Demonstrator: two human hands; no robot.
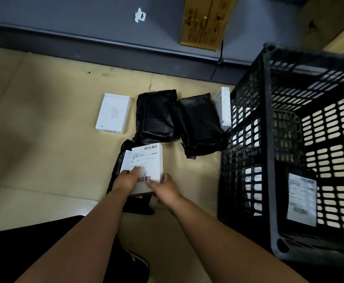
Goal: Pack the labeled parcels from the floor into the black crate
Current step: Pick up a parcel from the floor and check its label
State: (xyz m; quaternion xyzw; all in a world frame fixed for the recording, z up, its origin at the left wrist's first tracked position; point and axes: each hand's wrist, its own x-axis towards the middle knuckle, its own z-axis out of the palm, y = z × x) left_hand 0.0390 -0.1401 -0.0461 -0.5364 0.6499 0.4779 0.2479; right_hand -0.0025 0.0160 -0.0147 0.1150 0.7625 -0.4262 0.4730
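Note:
Both my hands hold a white labeled box [146, 160] just above the floor; my left hand [126, 179] grips its near left edge and my right hand [164, 187] its near right corner. Under it lies a black bag parcel [138, 205]. Two more black bag parcels, one [155, 116] in the middle and one [199, 123] nearer the crate, lie further out, with a white box [113, 113] to their left and another white box [224, 107] standing against the crate. The black crate [269, 139] stands at right, with a labeled black parcel [301, 199] inside.
A dark shelf base [105, 50] runs along the far side of the tan floor. A gold-brown carton [205, 21] stands on it, and more cardboard [334, 23] sits at top right. My dark trouser leg and shoe [134, 260] are at the bottom.

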